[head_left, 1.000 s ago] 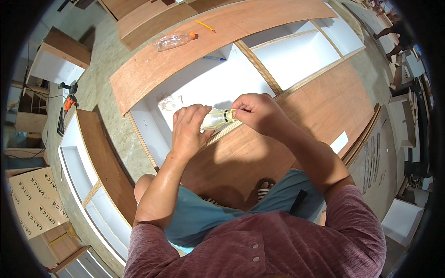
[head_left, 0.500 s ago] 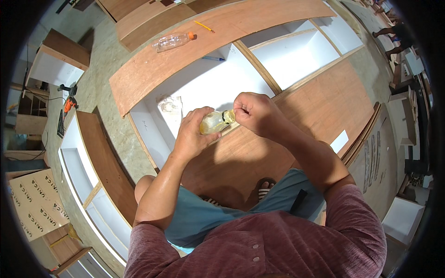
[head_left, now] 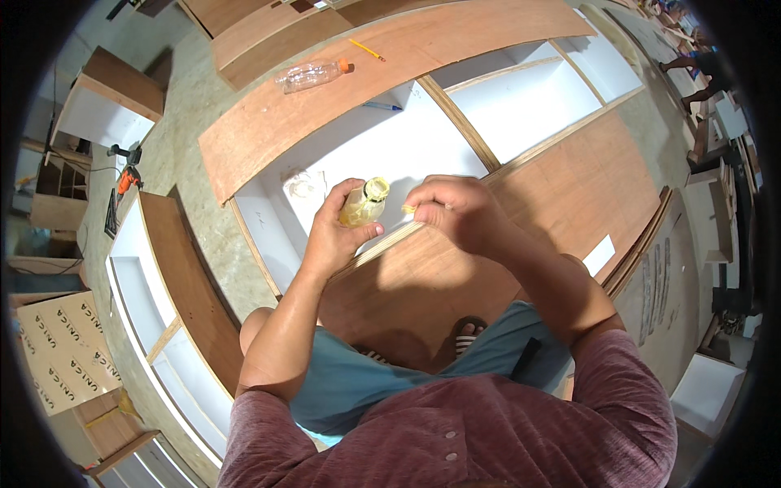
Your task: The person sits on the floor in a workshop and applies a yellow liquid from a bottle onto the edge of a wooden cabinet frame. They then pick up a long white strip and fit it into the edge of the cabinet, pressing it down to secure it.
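My left hand (head_left: pixel 332 237) is closed round a small clear bottle (head_left: pixel 362 208) smeared with yellowish stuff. The bottle tilts with its uncovered, yellow-stained mouth up and to the right, and a dark ring circles its neck. Just right of it, my right hand (head_left: pixel 460 213) pinches a small pale-yellow piece (head_left: pixel 408 209) between thumb and forefinger, apart from the bottle. Whether that piece is a cap I cannot make out. Both hands are above the near edge of a white-lined wooden cabinet (head_left: pixel 407 154) lying on its back.
On the cabinet's far panel lie an empty clear plastic bottle (head_left: pixel 311 76) with an orange cap and a yellow pencil (head_left: pixel 368 50). A blue pen (head_left: pixel 382 106) rests inside. An orange-black power drill (head_left: pixel 127 177) stands at the left, near another cabinet (head_left: pixel 195 285). A white rectangle (head_left: pixel 599 255) lies right.
My right hand has come away from the bottle's mouth with the small yellowish piece. The bottle in my left hand has turned more upright, and its mouth now shows.
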`<state>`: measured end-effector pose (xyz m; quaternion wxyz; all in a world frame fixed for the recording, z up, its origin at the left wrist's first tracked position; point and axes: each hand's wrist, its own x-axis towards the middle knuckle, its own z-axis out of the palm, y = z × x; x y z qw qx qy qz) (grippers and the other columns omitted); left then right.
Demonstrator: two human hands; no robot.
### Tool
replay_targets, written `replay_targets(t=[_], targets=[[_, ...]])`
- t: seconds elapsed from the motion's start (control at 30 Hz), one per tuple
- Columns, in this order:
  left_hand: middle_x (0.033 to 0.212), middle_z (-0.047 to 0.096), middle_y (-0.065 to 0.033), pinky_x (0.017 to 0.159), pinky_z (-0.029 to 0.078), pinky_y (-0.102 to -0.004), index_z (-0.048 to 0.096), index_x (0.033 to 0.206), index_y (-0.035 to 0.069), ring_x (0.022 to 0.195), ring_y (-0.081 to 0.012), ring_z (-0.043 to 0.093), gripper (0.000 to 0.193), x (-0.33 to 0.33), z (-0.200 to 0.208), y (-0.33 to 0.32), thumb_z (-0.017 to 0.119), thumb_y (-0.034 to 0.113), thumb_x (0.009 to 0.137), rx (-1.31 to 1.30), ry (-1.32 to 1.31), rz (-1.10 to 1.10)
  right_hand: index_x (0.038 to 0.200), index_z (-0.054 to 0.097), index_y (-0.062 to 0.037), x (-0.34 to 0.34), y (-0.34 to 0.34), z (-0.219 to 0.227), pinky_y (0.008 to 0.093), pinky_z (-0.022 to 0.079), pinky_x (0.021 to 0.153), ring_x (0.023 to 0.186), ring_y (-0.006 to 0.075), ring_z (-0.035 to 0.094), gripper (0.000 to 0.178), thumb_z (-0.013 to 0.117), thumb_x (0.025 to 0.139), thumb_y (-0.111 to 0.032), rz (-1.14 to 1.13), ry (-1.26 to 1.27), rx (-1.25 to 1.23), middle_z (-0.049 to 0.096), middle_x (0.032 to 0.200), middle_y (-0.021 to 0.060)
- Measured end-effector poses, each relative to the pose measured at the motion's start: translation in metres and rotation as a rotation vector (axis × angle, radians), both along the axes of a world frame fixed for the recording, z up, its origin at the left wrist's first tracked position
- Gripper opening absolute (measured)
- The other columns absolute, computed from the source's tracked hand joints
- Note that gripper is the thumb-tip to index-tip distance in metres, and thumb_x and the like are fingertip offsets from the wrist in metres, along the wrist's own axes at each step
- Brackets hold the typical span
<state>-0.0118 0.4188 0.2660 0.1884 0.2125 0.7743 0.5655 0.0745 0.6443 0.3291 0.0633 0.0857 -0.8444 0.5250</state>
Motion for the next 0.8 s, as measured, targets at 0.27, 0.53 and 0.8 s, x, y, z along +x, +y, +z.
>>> replay_targets(t=[0.27, 0.53, 0.8], targets=[[0.131, 0.063, -0.0051, 0.112, 0.041, -0.0375, 0.056, 0.137, 0.009, 0.127, -0.0213, 0.055, 0.077, 0.003, 0.006, 0.003, 0.092, 0.005, 0.07, -0.055, 0.027, -0.045, 0.102, 0.073, 0.0006, -0.003, 0.005, -0.003, 0.0262, 0.054, 0.078, 0.086, 0.009, 0.065, 0.012, 0.066, 0.096, -0.007, -0.182, -0.265, -0.145, 0.073, 0.092, 0.0044], [0.131, 0.063, -0.0106, 0.107, 0.046, -0.0373, 0.058, 0.136, 0.007, 0.122, -0.0256, 0.058, 0.073, 0.004, 0.007, -0.001, 0.091, 0.006, 0.071, -0.046, 0.051, -0.052, 0.098, 0.065, 0.0, -0.004, 0.01, -0.019, 0.0314, 0.055, 0.077, 0.085, 0.0147, 0.067, 0.007, 0.065, 0.093, -0.004, -0.04, -0.315, -0.561, 0.071, 0.097, 0.0112], [0.125, 0.065, -0.0099, 0.107, 0.046, -0.0367, 0.058, 0.133, 0.003, 0.12, -0.024, 0.06, 0.071, -0.002, 0.003, -0.002, 0.091, 0.003, 0.07, -0.059, 0.052, -0.036, 0.106, 0.06, -0.0014, -0.012, 0.015, -0.038, 0.0417, 0.052, 0.079, 0.084, 0.029, 0.066, 0.02, 0.054, 0.1, -0.02, 0.21, -0.351, -1.294, 0.069, 0.097, 0.02]])
